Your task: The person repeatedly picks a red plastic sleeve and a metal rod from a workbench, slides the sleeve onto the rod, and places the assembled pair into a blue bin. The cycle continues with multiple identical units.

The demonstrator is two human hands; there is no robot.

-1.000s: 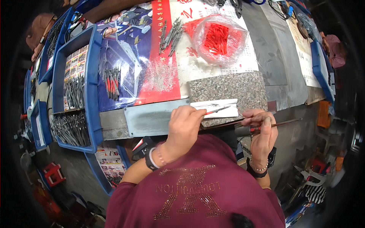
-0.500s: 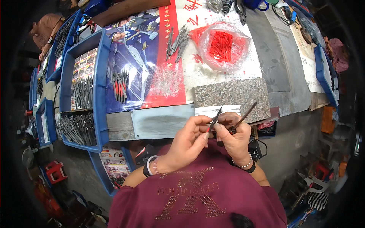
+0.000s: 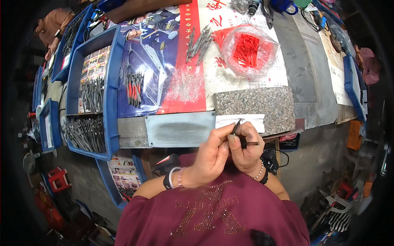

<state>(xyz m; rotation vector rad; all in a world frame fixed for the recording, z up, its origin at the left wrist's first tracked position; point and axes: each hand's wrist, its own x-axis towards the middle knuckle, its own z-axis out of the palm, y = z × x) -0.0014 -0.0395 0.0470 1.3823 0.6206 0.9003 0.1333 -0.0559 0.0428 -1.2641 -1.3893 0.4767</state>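
My left hand (image 3: pixel 211 156) and my right hand (image 3: pixel 247 153) meet close to my chest, just in front of the bench edge. Between their fingertips is a slim black pointed tool (image 3: pixel 237 126), its tip angled up; my left fingers pinch its lower part, which they hide. My right hand is also wrapped round a thin-shafted dark tool (image 3: pixel 252 143), whose shaft sticks out to the right. Beyond my fingers, folded white paper (image 3: pixel 256 122) lies against a speckled stone slab (image 3: pixel 254 100).
A clear bag (image 3: pixel 269 61) of red sleeves (image 3: pixel 246 49) sits behind the slab. Loose grey metal pieces (image 3: pixel 201 45) and several red-and-black ones (image 3: pixel 134 90) lie farther left. A blue tray (image 3: pixel 113 94) holds dark slim pieces. A person (image 3: pixel 53 24) is at far left.
The dark tool's shaft has swung from pointing up and right to pointing nearly straight right. My hands have drawn closer together, and the red on the black tool is now covered.
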